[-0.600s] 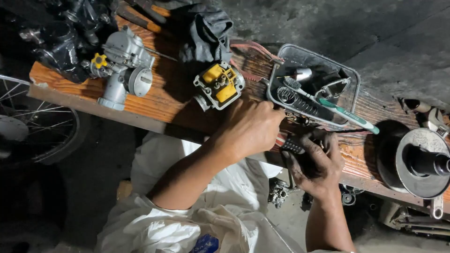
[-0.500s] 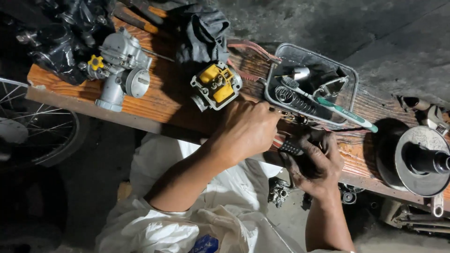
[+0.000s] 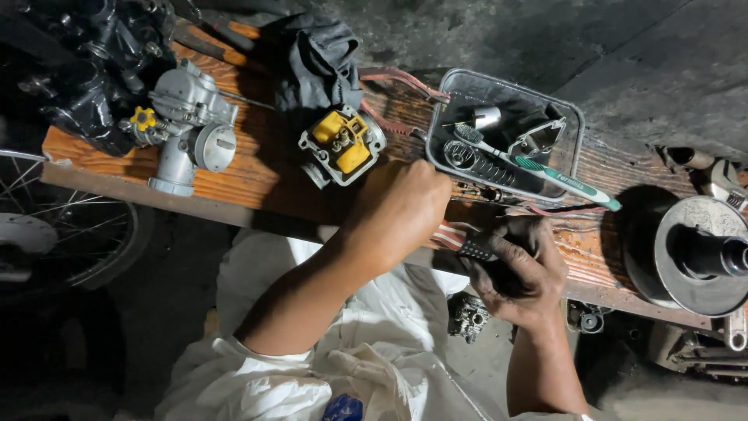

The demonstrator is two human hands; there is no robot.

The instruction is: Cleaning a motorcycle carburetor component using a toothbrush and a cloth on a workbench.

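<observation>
While the right hand (image 3: pixel 518 269) clamps its fingers around a small dark part with a ribbed black end (image 3: pixel 477 249), the left hand (image 3: pixel 401 206) is curled into a loose fist just to the left of it, knuckles up; what its fingertips pinch is hidden, so I cannot tell whether it grips anything. The dark part sits at the near edge of the wooden bench (image 3: pixel 257 175), right of centre, with both hands meeting over it.

Judging from how things lie, the strip-down looks well under way rather than finished: the piece in hand is apart from the bigger assemblies, and loose bits are already sorted away. Just beyond the hands, a clear plastic tray (image 3: pixel 573 125) holds a coil spring (image 3: pixel 487 165), a small metal cap (image 3: pixel 485 115) and a green-and-white toothbrush (image 3: pixel 545 173) lying across it with its handle poking over the right rim.

To the left of the tray sits a carburettor body with yellow floats (image 3: pixel 343 146), opened and facing up, and farther left a second, whole grey carburettor (image 3: pixel 191 125). A dark rag (image 3: pixel 315 66) lies at the far side. At the far right stands a round clutch pulley (image 3: pixel 697 253). A spoked wheel (image 3: pixel 70 226) shows at the lower left. Reassembly does not look started.
</observation>
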